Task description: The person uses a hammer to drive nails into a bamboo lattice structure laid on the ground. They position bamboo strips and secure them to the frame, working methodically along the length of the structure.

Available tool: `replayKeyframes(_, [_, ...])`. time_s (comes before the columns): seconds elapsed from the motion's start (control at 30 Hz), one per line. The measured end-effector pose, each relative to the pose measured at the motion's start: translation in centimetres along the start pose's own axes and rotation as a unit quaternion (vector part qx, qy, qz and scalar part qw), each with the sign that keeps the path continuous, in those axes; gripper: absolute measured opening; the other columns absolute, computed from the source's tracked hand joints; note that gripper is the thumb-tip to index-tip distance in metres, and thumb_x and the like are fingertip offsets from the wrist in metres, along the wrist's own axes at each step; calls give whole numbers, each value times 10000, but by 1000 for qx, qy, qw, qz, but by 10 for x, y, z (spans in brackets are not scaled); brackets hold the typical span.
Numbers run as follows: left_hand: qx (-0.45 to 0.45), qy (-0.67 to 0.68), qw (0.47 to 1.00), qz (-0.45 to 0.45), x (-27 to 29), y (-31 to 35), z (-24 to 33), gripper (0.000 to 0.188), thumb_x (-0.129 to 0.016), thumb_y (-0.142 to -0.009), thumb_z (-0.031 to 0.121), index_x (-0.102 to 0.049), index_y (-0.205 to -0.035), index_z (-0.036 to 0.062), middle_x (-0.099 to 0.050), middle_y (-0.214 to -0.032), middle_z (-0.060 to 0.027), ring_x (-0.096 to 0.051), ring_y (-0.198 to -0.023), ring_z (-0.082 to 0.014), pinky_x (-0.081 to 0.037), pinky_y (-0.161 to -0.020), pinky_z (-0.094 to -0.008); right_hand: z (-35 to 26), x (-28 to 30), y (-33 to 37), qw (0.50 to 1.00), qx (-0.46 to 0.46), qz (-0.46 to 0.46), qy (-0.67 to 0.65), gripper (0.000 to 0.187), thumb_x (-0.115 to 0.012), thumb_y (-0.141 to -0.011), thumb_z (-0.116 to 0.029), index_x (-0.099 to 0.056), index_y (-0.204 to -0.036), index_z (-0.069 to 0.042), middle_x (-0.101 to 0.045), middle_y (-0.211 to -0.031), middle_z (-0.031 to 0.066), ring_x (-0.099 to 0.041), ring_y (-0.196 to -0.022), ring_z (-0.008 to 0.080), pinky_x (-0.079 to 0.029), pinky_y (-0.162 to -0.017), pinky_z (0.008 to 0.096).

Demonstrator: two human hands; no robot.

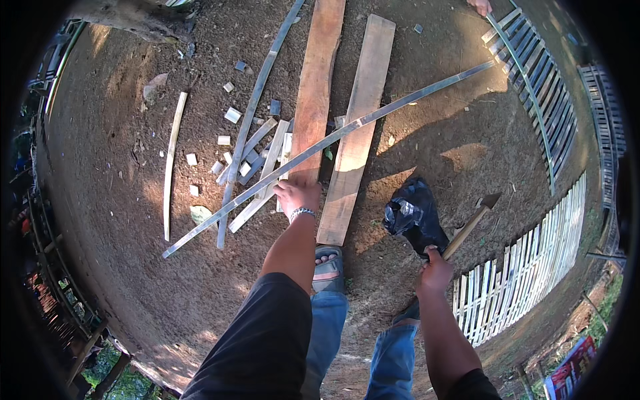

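A long bamboo strip (360,123) lies slantwise across two wooden planks, from lower left to upper right. My left hand (298,198), with a chain bracelet at the wrist, is closed at this strip's near edge, beside the foot of the reddish-brown plank (313,87). To its right is the lighter plank (353,157). My right hand (435,270) is closed round the neck of a black plastic bag (415,217) and the wooden handle of a tool (470,229). The tool's dark metal head points away from me; its exact kind is unclear.
Short bamboo offcuts (233,115) lie scattered left of the planks, with a longer strip (175,167) beyond them. Slatted bamboo panels (527,273) lie at the right. Another person's hand (480,7) holds a pole by the far panel (543,100).
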State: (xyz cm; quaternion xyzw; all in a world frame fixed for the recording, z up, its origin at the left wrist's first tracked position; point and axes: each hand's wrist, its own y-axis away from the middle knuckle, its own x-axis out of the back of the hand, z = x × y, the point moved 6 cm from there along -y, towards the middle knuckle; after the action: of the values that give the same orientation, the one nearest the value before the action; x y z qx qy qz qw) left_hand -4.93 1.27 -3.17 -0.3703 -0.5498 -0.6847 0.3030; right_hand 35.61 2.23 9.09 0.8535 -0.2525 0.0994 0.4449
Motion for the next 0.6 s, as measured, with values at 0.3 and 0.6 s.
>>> replayKeyframes(0.3, [-152, 233, 960, 18, 66, 4, -38, 879, -935, -634, 301, -420, -1245, -65, -595, -1239, -246, -660, -1162, -333, -561, -985, -421, -23, 0, 36, 994, -41, -104, -1, 210, -734, -908, -107, -571, -1036, -77, -641, -808, 30, -513, -564, 94, -429, -504, 286])
replayKeyframes(0.6, [-222, 84, 966, -102, 240, 52, 24, 1086, -957, -626, 507, -506, -1367, -148, -707, -1217, -278, -712, -1138, -318, -578, -953, -403, -81, -11, 81, 986, -80, -127, -68, 189, -715, -919, -94, -573, -1044, -91, -600, -814, 23, -489, -608, 91, -419, -525, 286])
